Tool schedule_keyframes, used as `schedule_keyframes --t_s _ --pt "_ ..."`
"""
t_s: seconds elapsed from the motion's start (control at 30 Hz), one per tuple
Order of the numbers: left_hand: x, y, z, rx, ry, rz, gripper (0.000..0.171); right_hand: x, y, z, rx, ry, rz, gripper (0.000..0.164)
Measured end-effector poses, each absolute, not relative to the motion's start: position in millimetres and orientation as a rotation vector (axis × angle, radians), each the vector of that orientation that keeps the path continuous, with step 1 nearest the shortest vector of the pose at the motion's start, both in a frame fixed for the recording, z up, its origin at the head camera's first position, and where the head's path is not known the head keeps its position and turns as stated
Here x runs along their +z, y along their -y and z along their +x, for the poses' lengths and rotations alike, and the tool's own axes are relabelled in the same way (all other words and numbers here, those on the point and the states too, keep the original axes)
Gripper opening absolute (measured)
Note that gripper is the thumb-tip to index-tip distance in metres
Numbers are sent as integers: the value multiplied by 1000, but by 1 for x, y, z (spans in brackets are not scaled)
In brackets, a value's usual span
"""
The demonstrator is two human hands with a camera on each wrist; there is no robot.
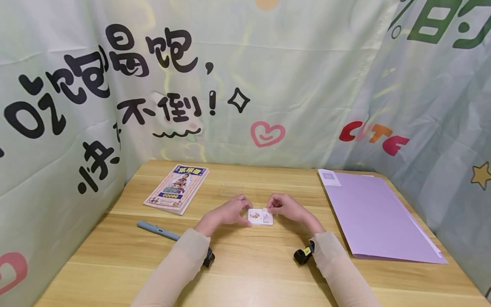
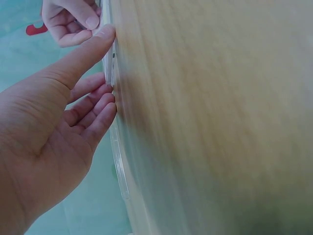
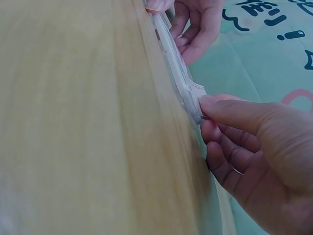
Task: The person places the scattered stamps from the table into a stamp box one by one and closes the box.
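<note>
A small flat white case [image 1: 255, 222] with a colourful picture on its left part lies on the table in the head view. My left hand [image 1: 231, 210] holds it by its left end, thumb at the near edge and fingers at the far edge. My right hand [image 1: 288, 207] pinches a small printed paper piece [image 1: 267, 216] between thumb and index finger, over the right part of the case. In the right wrist view, the corner of that paper [image 3: 198, 90] sticks up beside the thumb. Its underside is hidden.
Just behind the hands lies a clear plastic piece [image 1: 232, 189]. An illustrated booklet [image 1: 177, 187] and a blue pen [image 1: 158, 230] are on the left. A large purple folder [image 1: 379, 217] covers the right side of the wooden table [image 1: 249, 273]. Printed cloth hangs around it.
</note>
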State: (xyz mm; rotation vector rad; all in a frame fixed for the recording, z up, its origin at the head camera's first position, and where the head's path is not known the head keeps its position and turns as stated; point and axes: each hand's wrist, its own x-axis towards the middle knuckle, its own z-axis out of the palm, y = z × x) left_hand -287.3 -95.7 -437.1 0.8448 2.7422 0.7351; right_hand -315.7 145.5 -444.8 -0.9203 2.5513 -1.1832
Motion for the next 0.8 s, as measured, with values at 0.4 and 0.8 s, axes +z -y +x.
schedule_keyframes --t_s 0.4,0.8 --pt "-436 95 -287 744 -2738 834 53 -445 -145 -316 -1163 -2551 -917 4" --pt "-437 96 -288 723 -2751 862 53 -446 -144 -317 -1143 -2557 -947 5"
